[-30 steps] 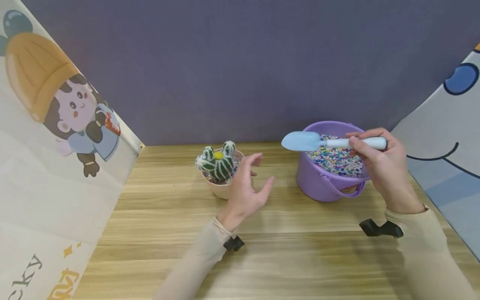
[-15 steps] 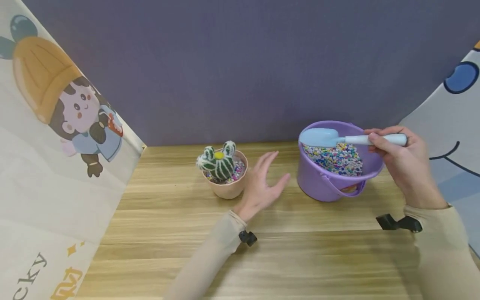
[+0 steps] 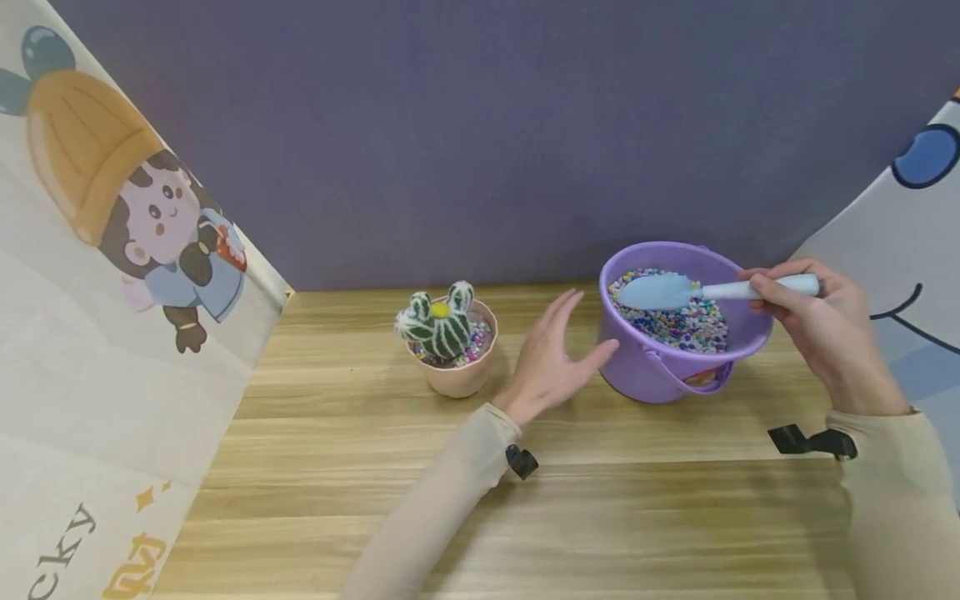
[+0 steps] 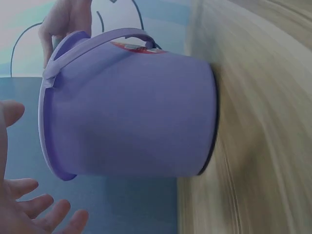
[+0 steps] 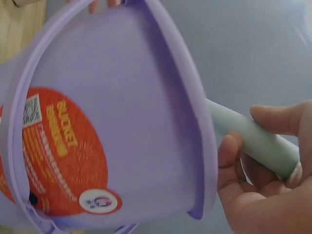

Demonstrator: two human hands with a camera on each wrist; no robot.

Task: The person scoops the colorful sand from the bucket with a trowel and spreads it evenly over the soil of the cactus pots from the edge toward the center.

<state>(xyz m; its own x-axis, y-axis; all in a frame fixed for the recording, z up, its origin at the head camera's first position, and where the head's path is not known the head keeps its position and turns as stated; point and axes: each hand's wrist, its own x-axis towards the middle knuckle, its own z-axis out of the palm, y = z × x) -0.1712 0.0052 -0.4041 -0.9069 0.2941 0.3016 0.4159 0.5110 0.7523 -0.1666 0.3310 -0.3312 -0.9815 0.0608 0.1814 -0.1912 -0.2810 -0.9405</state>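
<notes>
My right hand (image 3: 821,325) grips the white handle of a light blue hand trowel (image 3: 660,292) at the purple bucket's right rim. The trowel's blade lies over the multicoloured pebbles (image 3: 690,332) inside the bucket (image 3: 645,375); whether it touches them I cannot tell. In the right wrist view, fingers and thumb (image 5: 275,119) close round the pale handle, and the bucket wall hides the blade. My left hand (image 3: 547,367) is held with spread fingers just left of the bucket, holding nothing. The left wrist view shows its fingers (image 4: 36,207) apart from the bucket side.
A small green cactus (image 3: 444,332) with a yellow flower stands in a pinkish pot (image 3: 457,383) of coloured pebbles, left of my left hand. A dark panel (image 3: 450,150) rises behind the wooden table (image 3: 337,467). Printed white panels flank it on both sides.
My left hand has moved right, from beside the cactus pot to beside the bucket. My right hand has shifted right, bringing the trowel blade from beyond the bucket's left rim to over the pebbles.
</notes>
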